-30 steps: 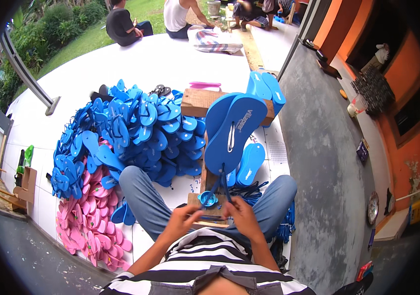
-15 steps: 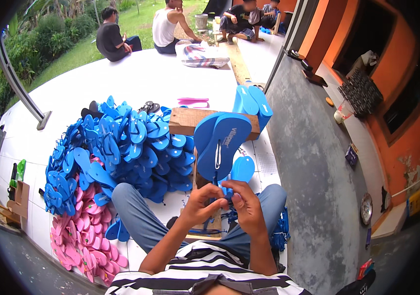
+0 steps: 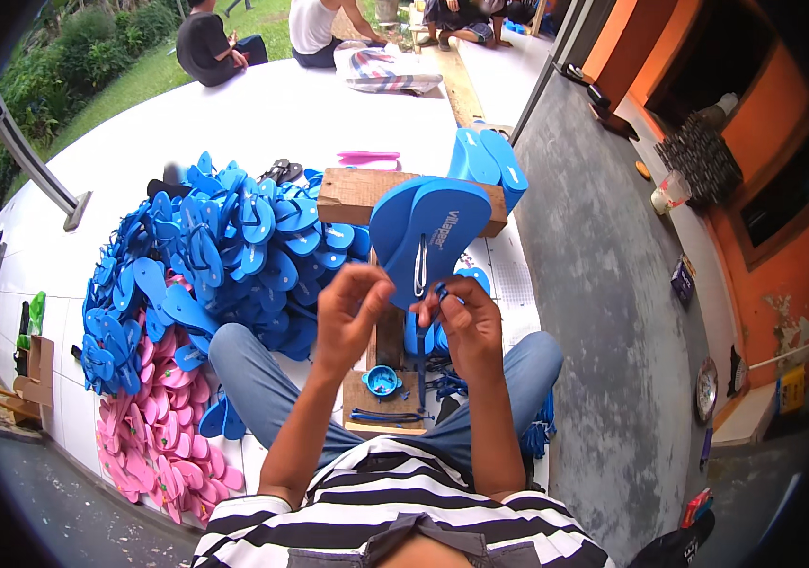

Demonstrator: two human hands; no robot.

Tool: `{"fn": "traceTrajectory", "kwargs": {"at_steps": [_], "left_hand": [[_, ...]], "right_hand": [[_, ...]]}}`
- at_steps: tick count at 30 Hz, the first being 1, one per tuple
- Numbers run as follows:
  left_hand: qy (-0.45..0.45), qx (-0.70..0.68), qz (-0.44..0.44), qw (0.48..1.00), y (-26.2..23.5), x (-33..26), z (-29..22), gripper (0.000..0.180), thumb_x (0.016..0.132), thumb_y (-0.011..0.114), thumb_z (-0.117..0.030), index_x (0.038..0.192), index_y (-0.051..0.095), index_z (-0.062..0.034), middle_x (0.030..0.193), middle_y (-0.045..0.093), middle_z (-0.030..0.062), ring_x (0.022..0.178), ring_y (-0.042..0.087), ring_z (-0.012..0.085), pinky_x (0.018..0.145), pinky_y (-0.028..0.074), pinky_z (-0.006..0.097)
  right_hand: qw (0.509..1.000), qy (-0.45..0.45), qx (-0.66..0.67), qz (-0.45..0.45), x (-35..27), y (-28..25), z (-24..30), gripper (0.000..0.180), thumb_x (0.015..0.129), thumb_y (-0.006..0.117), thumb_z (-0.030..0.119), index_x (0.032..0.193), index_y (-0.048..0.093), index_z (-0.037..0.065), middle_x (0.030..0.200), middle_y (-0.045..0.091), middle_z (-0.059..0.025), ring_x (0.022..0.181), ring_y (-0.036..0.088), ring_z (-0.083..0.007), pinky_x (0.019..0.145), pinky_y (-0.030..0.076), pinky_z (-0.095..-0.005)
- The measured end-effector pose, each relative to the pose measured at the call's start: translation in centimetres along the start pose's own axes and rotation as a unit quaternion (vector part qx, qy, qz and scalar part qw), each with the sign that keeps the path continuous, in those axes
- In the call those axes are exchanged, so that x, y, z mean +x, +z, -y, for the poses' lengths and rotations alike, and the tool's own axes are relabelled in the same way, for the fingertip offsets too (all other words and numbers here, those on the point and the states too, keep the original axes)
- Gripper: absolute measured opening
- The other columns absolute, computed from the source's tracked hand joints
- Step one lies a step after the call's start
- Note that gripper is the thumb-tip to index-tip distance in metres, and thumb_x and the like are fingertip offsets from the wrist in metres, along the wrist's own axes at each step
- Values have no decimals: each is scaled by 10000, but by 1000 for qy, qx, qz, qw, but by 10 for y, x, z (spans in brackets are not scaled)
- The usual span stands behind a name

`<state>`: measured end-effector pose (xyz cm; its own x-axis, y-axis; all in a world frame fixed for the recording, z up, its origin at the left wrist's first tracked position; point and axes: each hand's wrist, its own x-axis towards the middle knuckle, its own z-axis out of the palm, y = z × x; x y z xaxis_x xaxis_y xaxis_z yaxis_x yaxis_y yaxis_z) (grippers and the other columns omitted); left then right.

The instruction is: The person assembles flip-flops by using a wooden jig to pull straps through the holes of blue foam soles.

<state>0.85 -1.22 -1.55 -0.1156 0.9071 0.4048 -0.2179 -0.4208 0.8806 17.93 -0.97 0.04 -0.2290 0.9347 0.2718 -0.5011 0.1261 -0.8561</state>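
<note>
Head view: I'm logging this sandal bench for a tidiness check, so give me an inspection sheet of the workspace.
Surface: white tiled floor; a wooden jig stands between the person's knees.
Job's things: blue sandal sole upright on the jig; dark blue strap hangs from the right hand.
Clutter: pile of blue sandals, pink sandals, small blue cup, loose straps.
Grippers: left hand raised with fingers pinched, content unclear; right hand pinches the strap at the sole.
Cables: nothing seen.
Surroundings: seated people beyond the tiles, grass, orange wall.
</note>
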Motion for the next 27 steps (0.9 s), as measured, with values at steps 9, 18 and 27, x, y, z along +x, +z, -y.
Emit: {"fn": "traceTrajectory", "kwargs": {"at_steps": [9,18,27], "left_hand": [[229,415,32,880,25,82,-70,346,830,740,-122,1170,678,-106,1147,623,71,882,602,184,702,507,294],[290,456,70,838,24,79,-79,254,796,772,-166,1028,704,-86,1014,696,68,834,664,213,657,537,311],[179,384,73,903,31,75,-68,264,834,747,-168,1040,629,-51,872,689,102,609,634,169,588,503,307]], "right_hand": [[999,-34,-17,26,10,11,-9,247,958,628,272,912,538,46,790,542,-32,650,422,-97,610,353,-264],[997,35,13,64,17,-7,-24,234,912,697,248,879,548,71,702,480,16,556,366,-64,510,279,-232],[980,84,106,149,51,-19,-19,247,966,614,288,843,459,140,630,306,74,514,283,-52,468,211,-249]]}}
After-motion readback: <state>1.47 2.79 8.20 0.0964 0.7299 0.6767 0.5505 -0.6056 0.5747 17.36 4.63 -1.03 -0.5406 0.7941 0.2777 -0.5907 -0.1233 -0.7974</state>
